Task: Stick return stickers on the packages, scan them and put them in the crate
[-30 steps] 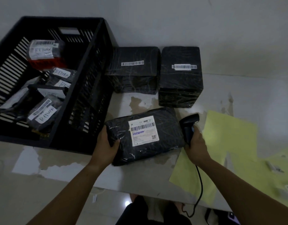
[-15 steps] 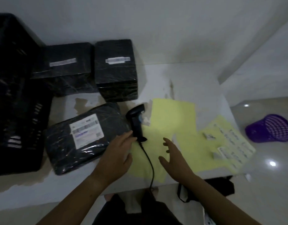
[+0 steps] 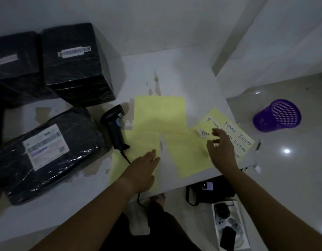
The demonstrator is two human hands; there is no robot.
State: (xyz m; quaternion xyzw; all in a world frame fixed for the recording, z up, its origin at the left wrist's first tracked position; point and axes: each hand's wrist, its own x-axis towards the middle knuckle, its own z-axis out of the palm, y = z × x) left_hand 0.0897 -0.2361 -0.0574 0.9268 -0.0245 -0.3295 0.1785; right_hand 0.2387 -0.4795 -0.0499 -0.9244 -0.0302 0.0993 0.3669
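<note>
A flat black wrapped package point(image 3: 53, 153) with a white shipping label lies at the left of the white table point(image 3: 174, 73). The black barcode scanner point(image 3: 115, 127) lies beside it, its cable running off the front edge. My left hand point(image 3: 143, 169) rests flat, fingers straight, on a yellow backing sheet point(image 3: 138, 147). My right hand point(image 3: 221, 151) hovers with spread fingers over the yellow sheet of RETURN stickers point(image 3: 234, 134), close to a loose white sticker point(image 3: 203, 133). Neither hand holds anything. The crate is out of view.
Two black wrapped boxes point(image 3: 75, 58) with barcode strips stand at the back left. More bare yellow sheets point(image 3: 160, 113) cover the table's middle. A purple mesh bin point(image 3: 278, 115) lies on the floor at right. A bag, a phone and a tray point(image 3: 229, 225) sit below the table's front edge.
My right hand let go of the scanner, which now lies on the table, and moved right to the sticker sheet. My left hand left the package. The view swung right, away from the crate.
</note>
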